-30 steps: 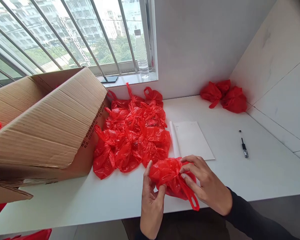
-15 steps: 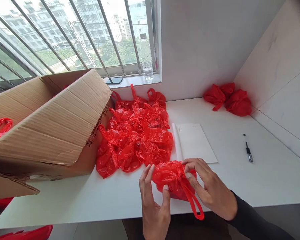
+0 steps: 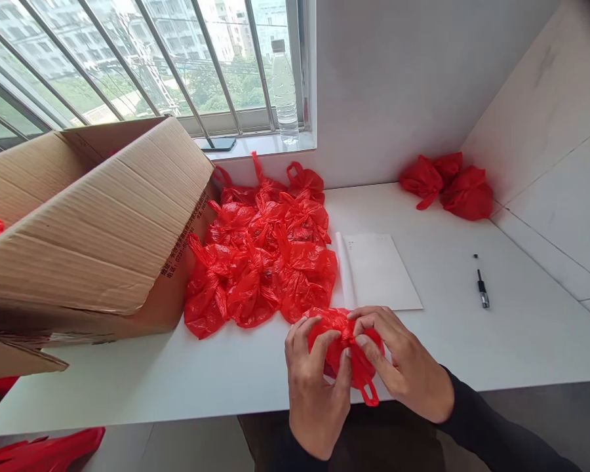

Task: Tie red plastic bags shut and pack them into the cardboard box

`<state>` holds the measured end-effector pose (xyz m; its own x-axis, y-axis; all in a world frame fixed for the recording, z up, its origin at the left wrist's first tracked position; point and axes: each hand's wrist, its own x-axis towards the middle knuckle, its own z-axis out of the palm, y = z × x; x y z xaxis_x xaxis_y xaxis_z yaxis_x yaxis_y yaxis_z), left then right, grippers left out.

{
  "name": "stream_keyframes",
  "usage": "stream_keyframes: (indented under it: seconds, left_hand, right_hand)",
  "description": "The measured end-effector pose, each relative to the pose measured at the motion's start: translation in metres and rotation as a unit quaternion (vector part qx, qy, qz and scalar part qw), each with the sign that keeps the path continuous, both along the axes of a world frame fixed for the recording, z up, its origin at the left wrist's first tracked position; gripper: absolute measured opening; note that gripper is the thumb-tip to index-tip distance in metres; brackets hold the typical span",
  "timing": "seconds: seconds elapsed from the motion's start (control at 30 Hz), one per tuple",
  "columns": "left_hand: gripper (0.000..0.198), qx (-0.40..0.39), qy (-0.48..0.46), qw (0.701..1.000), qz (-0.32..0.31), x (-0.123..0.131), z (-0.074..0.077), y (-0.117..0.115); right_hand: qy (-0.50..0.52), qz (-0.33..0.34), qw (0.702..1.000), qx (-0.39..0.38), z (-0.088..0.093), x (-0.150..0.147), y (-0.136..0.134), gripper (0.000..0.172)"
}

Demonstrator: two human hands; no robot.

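A tied red plastic bag [image 3: 360, 362] sits at the front edge of the white table, its handle loop hanging toward me. My left hand [image 3: 317, 383] curls around its left side, with fingers and thumb closed at the knot. From the other side, my right hand [image 3: 398, 360] pinches the bag close to the knot. Just beyond, several similar knotted red bags [image 3: 260, 255] lie bunched together in rows. What the bag contains is hidden by the red plastic.
A large open cardboard box [image 3: 113, 242] stands on the left. Behind the hands lies a white paper pad [image 3: 386, 272], with a pen [image 3: 482, 290] to its right. More red bags [image 3: 452, 187] rest in the far corner. A water bottle [image 3: 285, 95] and phone [image 3: 219, 144] occupy the windowsill.
My left hand has moved up and right, from beside the bag onto its knot. The handle loop has drawn in and looks shorter. My right hand keeps its pinch.
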<state>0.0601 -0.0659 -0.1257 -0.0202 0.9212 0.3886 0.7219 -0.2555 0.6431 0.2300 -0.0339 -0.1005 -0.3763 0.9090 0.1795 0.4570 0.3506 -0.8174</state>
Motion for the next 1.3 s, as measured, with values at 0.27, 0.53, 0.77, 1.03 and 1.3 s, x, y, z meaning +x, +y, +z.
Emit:
stream_keyframes:
  seconds: [0.27, 0.53, 0.77, 1.03, 1.3]
  left_hand:
    - [0.014, -0.023, -0.039, 0.999, -0.007, -0.006, 0.003, 0.002]
    - [0.004, -0.128, -0.222, 0.966, -0.029, -0.016, 0.013, 0.005]
    - [0.006, -0.148, -0.267, 0.952, -0.016, -0.020, 0.012, 0.006]
    - [0.010, -0.128, -0.273, 0.953, -0.043, -0.018, 0.010, 0.004]
    - [0.018, -0.120, -0.243, 0.956, -0.112, -0.022, 0.013, 0.000]
  right_hand:
    - [0.021, -0.033, 0.999, -0.021, 0.003, 0.004, 0.001, 0.012]
    - [0.113, -0.078, 0.983, -0.121, 0.006, 0.010, -0.001, 0.018]
    - [0.194, -0.137, 0.962, -0.134, 0.012, 0.018, 0.006, 0.019]
    - [0.091, -0.016, 0.990, -0.104, 0.010, 0.008, 0.005, 0.025]
    - [0.005, 0.022, 0.999, -0.025, 0.005, -0.004, 0.005, 0.014]
